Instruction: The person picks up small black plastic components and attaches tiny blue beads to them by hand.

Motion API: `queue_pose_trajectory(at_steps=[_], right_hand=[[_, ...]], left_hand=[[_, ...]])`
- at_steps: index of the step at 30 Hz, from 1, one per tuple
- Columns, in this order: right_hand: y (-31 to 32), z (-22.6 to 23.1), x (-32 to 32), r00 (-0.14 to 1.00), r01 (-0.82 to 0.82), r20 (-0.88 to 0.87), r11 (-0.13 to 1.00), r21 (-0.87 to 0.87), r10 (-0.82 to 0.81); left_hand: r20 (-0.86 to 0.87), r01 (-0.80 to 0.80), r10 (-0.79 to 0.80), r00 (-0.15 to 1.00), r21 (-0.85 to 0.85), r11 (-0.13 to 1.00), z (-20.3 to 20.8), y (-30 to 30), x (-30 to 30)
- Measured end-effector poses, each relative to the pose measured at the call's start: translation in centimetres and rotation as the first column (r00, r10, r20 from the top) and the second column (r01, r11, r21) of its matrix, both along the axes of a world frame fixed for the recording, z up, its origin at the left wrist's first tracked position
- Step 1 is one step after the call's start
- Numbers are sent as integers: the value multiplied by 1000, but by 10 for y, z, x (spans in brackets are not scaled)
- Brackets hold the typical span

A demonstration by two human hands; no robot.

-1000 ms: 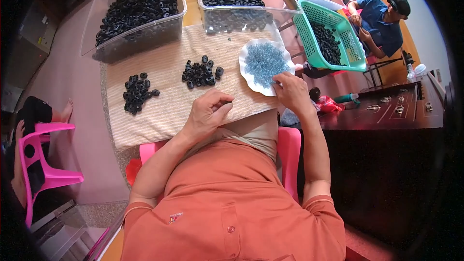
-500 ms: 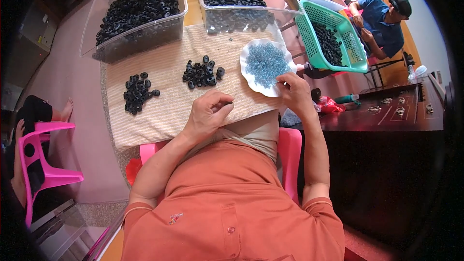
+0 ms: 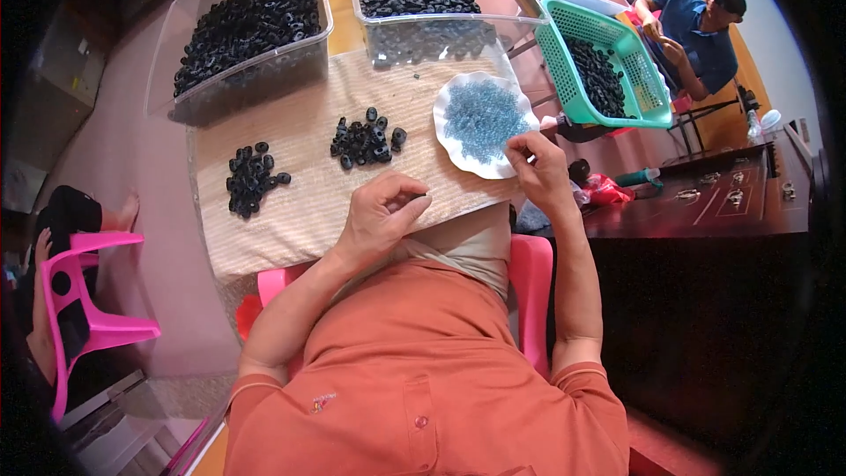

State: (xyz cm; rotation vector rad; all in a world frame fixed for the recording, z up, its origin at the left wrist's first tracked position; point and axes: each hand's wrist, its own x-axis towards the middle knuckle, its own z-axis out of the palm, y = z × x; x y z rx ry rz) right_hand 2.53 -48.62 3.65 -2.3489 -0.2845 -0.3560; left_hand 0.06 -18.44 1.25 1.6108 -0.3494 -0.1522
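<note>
My left hand [image 3: 381,213] is held over the near part of the cloth, fingers curled and thumb brought up to the index finger. Anything in that pinch is too small or hidden to make out. At the right rim of a white scalloped plate [image 3: 448,143], my right hand [image 3: 539,167] has its fingertips pinched together. Many small clear blue beads [image 3: 483,119] lie on this plate. Whatever the right fingertips hold cannot be made out. Two small piles of black ring-like pieces lie beyond my left hand: a middle pile [image 3: 364,141] and a left pile [image 3: 253,180].
Clear plastic bins, a left bin [image 3: 328,13] and a middle bin [image 3: 441,19], hold many black pieces at the back. A green basket [image 3: 650,99] with more stands right. A co-worker [image 3: 705,44] sits beyond it. A pink chair [image 3: 115,324] is at left, a dark cabinet [image 3: 670,300] at right.
The view has shifted slightly. Both hands keep nearly the same places and pinched shapes, the right one still at the plate's rim.
</note>
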Motion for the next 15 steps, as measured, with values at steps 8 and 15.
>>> queue_pose_trajectory(at_steps=[8, 15], right_hand=[[-3, -8, 1, 997, 5, -73, 985, 171, 7], [1, -5, 2, 992, -7, -115, 920, 392, 56]], left_hand=[[-85, 25, -29, 996, -53, 998, 6, -25, 9], [-122, 97, -104, 987, -64, 993, 17, -74, 57]])
